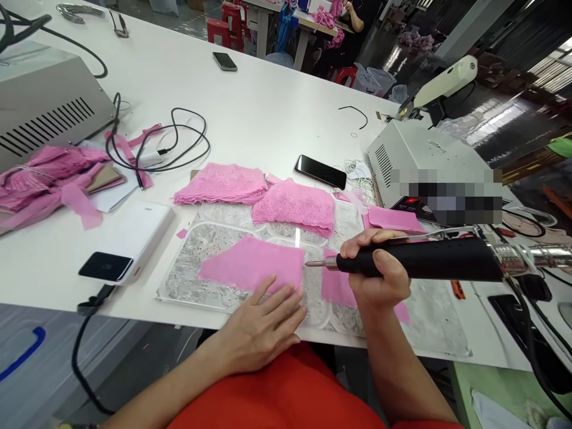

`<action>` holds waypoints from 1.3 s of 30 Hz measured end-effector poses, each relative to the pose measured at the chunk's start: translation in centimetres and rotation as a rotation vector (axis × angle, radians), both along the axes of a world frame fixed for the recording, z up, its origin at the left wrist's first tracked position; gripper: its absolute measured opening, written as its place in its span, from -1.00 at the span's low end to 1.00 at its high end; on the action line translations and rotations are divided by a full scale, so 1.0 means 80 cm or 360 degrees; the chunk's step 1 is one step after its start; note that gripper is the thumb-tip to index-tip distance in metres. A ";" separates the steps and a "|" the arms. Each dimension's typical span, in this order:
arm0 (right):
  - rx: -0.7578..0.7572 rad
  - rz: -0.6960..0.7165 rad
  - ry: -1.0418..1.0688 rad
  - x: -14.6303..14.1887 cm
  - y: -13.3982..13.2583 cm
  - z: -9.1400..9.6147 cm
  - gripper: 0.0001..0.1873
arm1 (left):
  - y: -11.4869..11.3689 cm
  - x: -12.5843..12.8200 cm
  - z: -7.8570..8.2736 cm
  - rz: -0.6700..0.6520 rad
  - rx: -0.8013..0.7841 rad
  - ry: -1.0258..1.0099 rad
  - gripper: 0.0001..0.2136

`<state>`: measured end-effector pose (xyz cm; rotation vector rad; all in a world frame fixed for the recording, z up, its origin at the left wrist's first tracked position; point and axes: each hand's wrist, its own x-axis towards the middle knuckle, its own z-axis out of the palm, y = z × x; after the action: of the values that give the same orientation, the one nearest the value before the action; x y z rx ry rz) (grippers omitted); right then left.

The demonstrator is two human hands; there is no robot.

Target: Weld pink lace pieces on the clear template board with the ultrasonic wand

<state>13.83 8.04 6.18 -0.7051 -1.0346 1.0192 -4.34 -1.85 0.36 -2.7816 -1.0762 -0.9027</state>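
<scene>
My left hand [263,325] lies flat with fingers spread, its fingertips on the lower edge of a pink fabric piece [254,262]. In my right hand [379,271] is a black handheld tool [442,259] with a pointed metal tip, held level and aimed left. The tip sits close to the right edge of the fabric; whether it touches cannot be seen. Another pink fabric piece [335,286] lies under the tool, partly hidden by my right hand. Both pieces rest on a grey marble-patterned board [183,262]. Two stacks of pink lace [223,183] [295,205] lie behind them.
A white power bank [134,232] stands at left, with cables [179,119] behind it. Grey vented boxes [44,101] [429,161] flank the table. A phone [320,171] lies behind the lace. A metal-sheathed cable [536,256] trails right from the tool. Another person [357,24] sits far back.
</scene>
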 end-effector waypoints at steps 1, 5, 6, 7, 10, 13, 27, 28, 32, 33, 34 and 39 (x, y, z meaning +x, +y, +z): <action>0.0007 0.0007 0.0010 0.001 0.000 -0.001 -0.87 | 0.000 0.001 0.000 0.0000 -0.0009 0.0013 -0.72; 0.0029 0.0043 0.0029 0.001 0.001 -0.003 -0.87 | -0.002 0.004 -0.001 0.0020 -0.0030 0.0059 -0.71; 0.0032 0.0050 0.0030 0.001 0.001 -0.003 -0.88 | -0.002 0.004 -0.002 0.0026 -0.0030 0.0063 -0.71; 0.0033 0.0056 0.0031 0.000 0.000 -0.004 -0.88 | -0.003 0.004 -0.002 0.0032 -0.0029 0.0065 -0.71; 0.0027 0.0074 0.0037 -0.001 0.000 -0.005 -0.88 | -0.003 0.004 -0.003 0.0035 -0.0020 0.0065 -0.70; 0.0027 0.0089 0.0042 -0.001 0.000 -0.006 -0.87 | -0.003 0.004 -0.003 0.0035 -0.0014 0.0067 -0.71; 0.0047 0.0124 -0.0011 -0.001 0.001 -0.007 -0.88 | -0.001 0.003 -0.003 0.0022 -0.0007 0.0062 -0.71; 0.0050 0.0127 -0.0018 -0.001 0.001 -0.007 -0.88 | -0.001 0.003 -0.004 0.0019 -0.0007 0.0063 -0.71; 0.0055 0.0133 -0.0051 -0.001 0.003 -0.007 -0.88 | 0.000 0.003 -0.004 0.0007 -0.0008 0.0068 -0.71; 0.0046 0.0132 -0.0056 -0.001 0.003 -0.007 -0.88 | 0.000 0.002 -0.003 0.0004 -0.0011 0.0072 -0.71; 0.0035 0.0131 -0.0057 -0.001 0.003 -0.006 -0.88 | 0.000 0.002 -0.003 0.0003 -0.0015 0.0077 -0.71; 0.0021 0.0128 -0.0030 0.004 0.000 -0.002 -0.86 | -0.001 -0.001 0.002 -0.0026 -0.0032 0.0106 -0.71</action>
<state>14.18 8.06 6.04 -0.6680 -1.0924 1.0761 -4.38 -1.96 0.55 -2.8189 -1.0607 -0.7993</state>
